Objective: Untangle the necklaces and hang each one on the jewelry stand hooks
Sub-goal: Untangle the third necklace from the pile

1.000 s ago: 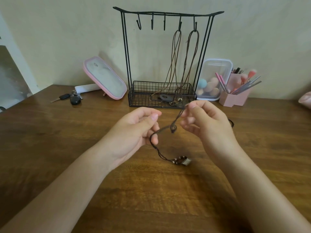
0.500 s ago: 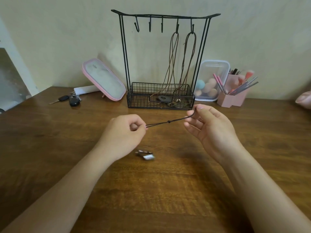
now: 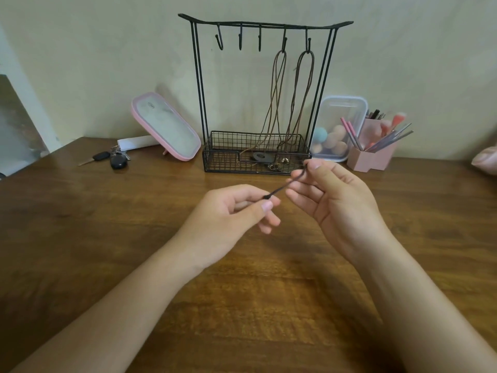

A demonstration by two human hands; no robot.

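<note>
Keys: a bunch of dark car keys (image 3: 114, 158) lies at the far left of the brown wooden table (image 3: 80, 224).
Mirror: a pink-framed rectangular mirror (image 3: 165, 125) stands tilted, just right of the keys.
My left hand (image 3: 228, 214): thumb and forefinger pinch the low end of the cord, the other fingers curled under; it is held above the table.
Stand: the black wire jewelry stand (image 3: 197, 84) rises at the back against the wall, with a row of hooks under its top bar and a mesh basket at its foot.
Hung necklaces: two brown cord necklaces (image 3: 279, 98) hang from the two rightmost hooks, their pendants lying in the basket.
Cord in hand: a thin dark necklace cord (image 3: 286, 185) runs taut between my hands in front of the basket, rising from left to right, with a small knot beside my left thumb tip.
My right hand (image 3: 338, 200): palm towards me, thumb and forefinger nip the high end of the cord; it is near my left hand but not touching.
Box: a clear plastic box (image 3: 340, 109) holds pastel sponges.
Holder: a pink holder (image 3: 372, 160) with brushes stands just right of it.
</note>
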